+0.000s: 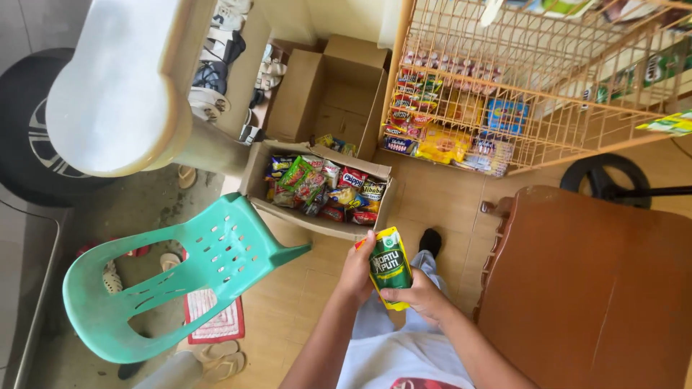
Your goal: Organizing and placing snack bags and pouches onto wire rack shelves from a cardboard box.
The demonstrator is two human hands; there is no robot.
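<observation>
Hands: our left hand [358, 271] and right hand [422, 297] have fingers clasped round a green and yellow pouch [390, 267], held above the floor.
Beyond: cardboard box [317, 220] of snack packets.
Farthest: wire rack [519, 86] of snacks.

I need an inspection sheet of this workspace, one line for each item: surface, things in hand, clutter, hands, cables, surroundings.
Surface: tiled floor, tan; a wooden table at the right.
Things in hand: a green and yellow pouch, held upright in front of the person.
Clutter: a carton full of snack packets; an open empty box behind it; sandals on the floor.
Hands: left hand and right hand both grip the pouch.
Cables: nothing seen.
Surroundings: green plastic chair, wire rack with packets, shoe rack, car wheel, fan base.
</observation>
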